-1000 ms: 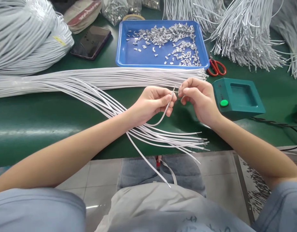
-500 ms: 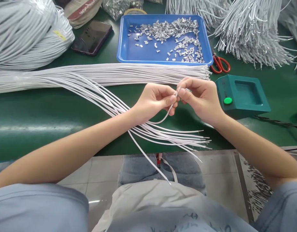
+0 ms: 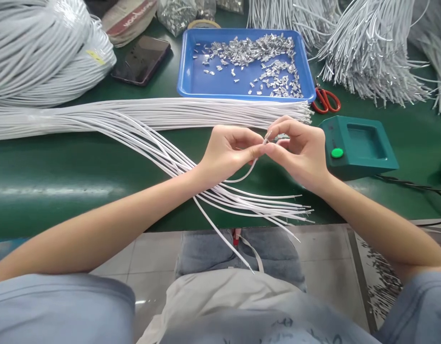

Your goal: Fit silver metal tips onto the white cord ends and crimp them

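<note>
My left hand (image 3: 235,152) pinches a white cable (image 3: 249,170) near its end. Fingertips of my right hand (image 3: 297,150) meet those of the left and close on the tip of that same cable. A small metallic piece shows between the right fingers, partly hidden. Under my left wrist, several loose white cables (image 3: 163,160) fan out toward the table's front edge, one hanging over it. Behind the hands lies a thick bundle of white cables (image 3: 134,113), running left to right.
A blue tray (image 3: 224,91) with many small metal pieces stands behind the bundle. Red-handled scissors (image 3: 327,101) and a green device (image 3: 360,145) are at the right. A phone (image 3: 141,59) and a cable coil (image 3: 44,52) lie back left; more cables (image 3: 371,52) back right.
Both hands have drawn closer, their fingertips now touching at the cable. The right fingers have curled differently around its end. The view has shifted slightly.
</note>
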The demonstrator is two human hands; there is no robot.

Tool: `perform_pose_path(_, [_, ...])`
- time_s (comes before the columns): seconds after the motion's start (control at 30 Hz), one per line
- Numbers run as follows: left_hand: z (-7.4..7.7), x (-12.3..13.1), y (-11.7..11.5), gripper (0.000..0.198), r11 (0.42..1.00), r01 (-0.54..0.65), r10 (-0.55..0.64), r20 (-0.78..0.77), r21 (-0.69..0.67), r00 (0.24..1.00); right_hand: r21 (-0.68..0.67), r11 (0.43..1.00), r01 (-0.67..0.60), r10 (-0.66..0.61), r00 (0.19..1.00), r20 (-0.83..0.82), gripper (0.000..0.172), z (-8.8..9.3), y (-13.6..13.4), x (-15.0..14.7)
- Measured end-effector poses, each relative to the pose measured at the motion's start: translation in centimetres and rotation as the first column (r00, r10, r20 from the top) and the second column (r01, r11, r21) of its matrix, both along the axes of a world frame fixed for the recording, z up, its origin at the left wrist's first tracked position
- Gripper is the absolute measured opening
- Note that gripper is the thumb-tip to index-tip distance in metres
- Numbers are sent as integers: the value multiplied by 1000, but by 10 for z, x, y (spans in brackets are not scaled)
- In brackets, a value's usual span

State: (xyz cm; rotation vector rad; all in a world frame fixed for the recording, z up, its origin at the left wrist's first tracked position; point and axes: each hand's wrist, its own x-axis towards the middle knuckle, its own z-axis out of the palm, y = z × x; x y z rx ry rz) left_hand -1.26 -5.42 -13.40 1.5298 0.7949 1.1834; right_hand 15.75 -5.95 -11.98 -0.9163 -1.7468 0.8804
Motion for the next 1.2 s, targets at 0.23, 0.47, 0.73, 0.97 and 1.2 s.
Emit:
perform_pose_path(0.23, [4,-1,-3,40,989,91,-86,45,-119,995,221,975,16,-41,993,110,11,-2,2,3])
perform_pose_path(0.47, [10,-8,-1,30,991,36,-7,-212,131,977,-38,999,-13,13,1000,18,19,4,-3,0])
perform_pose_path(0.73, [7,-17,8,15,773,-28,314,-345,634,884,-708,495,-504,168,855,-491,18,18,-3,-2])
perform_pose_path(0.97, [36,-5,-8,12,984,-103,81,-151,-144,985,-112,989,91,-96,994,-42,15,12,3,1])
perform_pose_path(1.2, [37,-9,3,13,823,80,-77,29,-563,997,493,868,-54,-196,876,440,14,-1,18,7])
